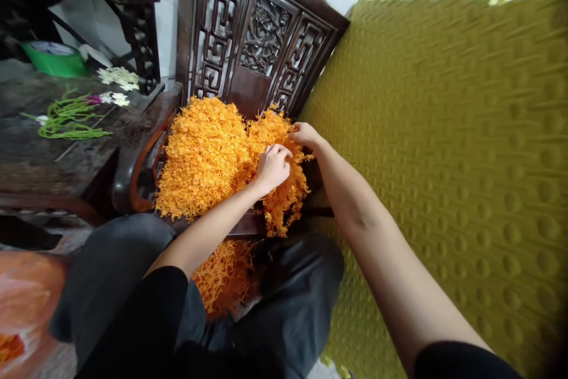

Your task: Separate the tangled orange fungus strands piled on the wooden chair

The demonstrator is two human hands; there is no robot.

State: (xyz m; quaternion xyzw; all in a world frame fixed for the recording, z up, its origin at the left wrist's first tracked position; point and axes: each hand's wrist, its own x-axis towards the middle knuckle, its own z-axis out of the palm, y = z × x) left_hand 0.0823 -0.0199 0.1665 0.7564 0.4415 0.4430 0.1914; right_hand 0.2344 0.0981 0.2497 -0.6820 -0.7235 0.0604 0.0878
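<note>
A heaped pile of small frilly orange flower sprigs point(206, 154) fills the seat of a dark carved wooden chair point(251, 92). A looser heap of orange sprigs point(284, 204) joins it on the right and droops over the seat's front edge. My left hand point(274, 166) is over this looser heap, fingers curled downward; its fingertips are partly hidden, and what they hold cannot be made out. At the heap's right edge, my right hand point(304, 133) pinches some of the orange sprigs between closed fingers.
A dark wooden table point(26, 163) at left holds green tape point(55, 58), green stems point(73, 116) and white flowers point(119, 77). A yellow-green foam mat point(444, 130) stands close at right. More orange strands point(224, 275) lie below the seat. An orange plastic bag point(29, 290) sits lower left.
</note>
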